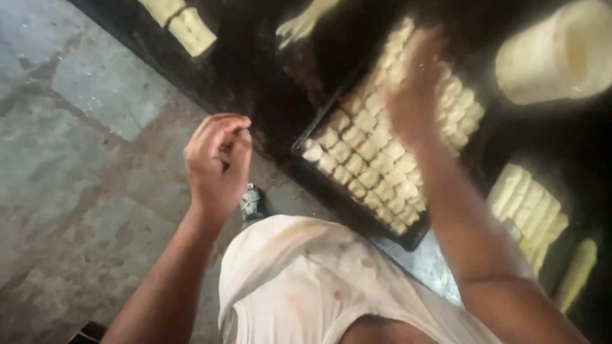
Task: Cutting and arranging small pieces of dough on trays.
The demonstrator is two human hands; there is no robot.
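Dough pieces [376, 159] lie under right hand [414, 95], beside left hand [217, 165].

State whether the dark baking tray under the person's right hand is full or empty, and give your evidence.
Nearly full. Close rows of pale dough pieces cover the tray; the blurred right hand hides a patch of it.

Matt pale dough pieces [376, 159], dark metal tray [417, 239]

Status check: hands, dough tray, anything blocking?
Left hand curled, off the tray. Right hand blurred over dough pieces in dark tray. Nothing blocking.
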